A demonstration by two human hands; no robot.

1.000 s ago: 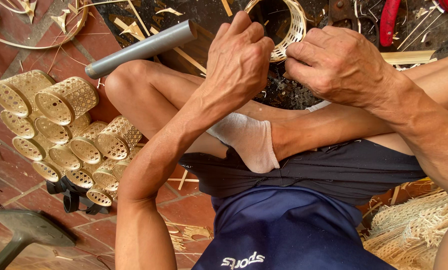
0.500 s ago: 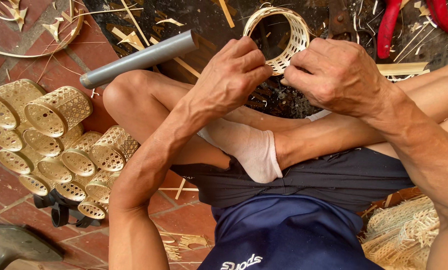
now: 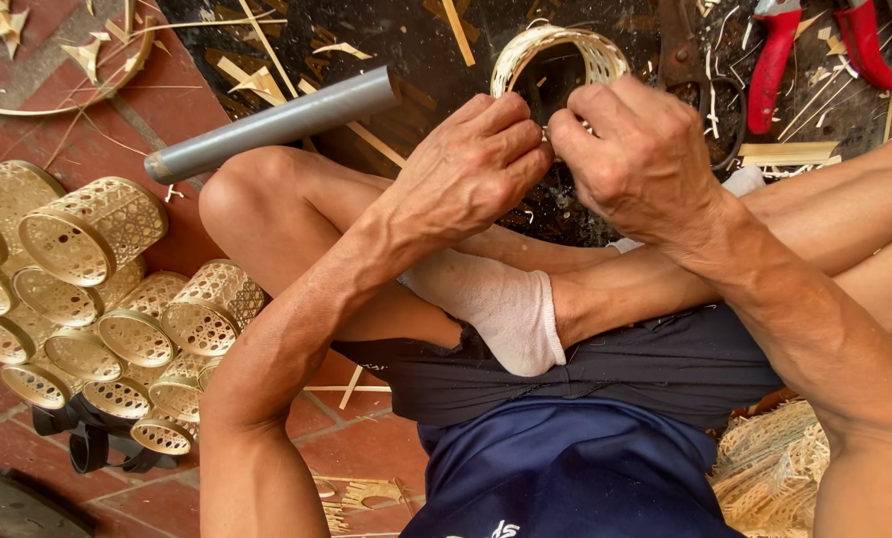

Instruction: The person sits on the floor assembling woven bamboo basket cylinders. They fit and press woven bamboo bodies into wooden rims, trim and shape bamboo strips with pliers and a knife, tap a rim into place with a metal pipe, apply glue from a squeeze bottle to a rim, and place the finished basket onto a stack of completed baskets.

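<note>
Red brick floor is spreading under a seated person, with a dark work mat [image 3: 386, 40] ahead. Both hands are pinching the near rim of a small woven bamboo ring [image 3: 561, 62]: the left hand [image 3: 471, 164] and right hand [image 3: 640, 149] are curling their fingers tight together on it. Forearms are crossing over bent knees. A grey pipe [image 3: 271, 125] is lying just left; finished woven rings [image 3: 97, 289] are crowding the far left.

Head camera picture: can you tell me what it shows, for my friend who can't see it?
A person sitting cross-legged holds a small round woven basket ring with the left hand and right hand close together at its rim. A heap of similar woven rings lies on the red brick floor, with a grey pipe and red-handled pliers nearby.
</note>
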